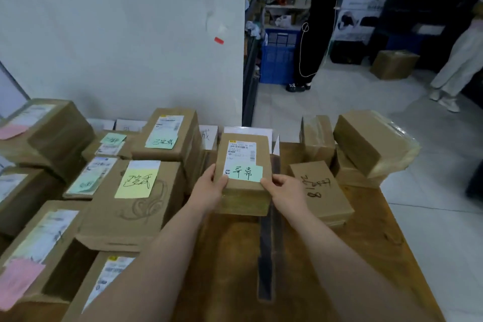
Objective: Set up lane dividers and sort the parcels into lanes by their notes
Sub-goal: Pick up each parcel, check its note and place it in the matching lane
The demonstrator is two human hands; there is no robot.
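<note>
A small brown parcel (244, 157) with a shipping label and a green handwritten note (245, 173) is held above the wooden table (230, 256). My left hand (209, 188) grips its lower left edge and my right hand (286, 189) grips its lower right corner. A dark strip, the lane divider (268, 256), lies on the table below the parcel, running from near to far. To the left stand several parcels with notes, among them one with a yellow note (137, 183) and one with a green note (160, 142). White lane cards (209, 136) stand against the wall.
To the right of the divider lie a flat parcel with writing (320, 191) and taped boxes (373, 144). Parcels with pink notes (21, 280) sit at the left. Two people stand beyond the table near a blue crate (278, 57) and a box (394, 64) on the floor.
</note>
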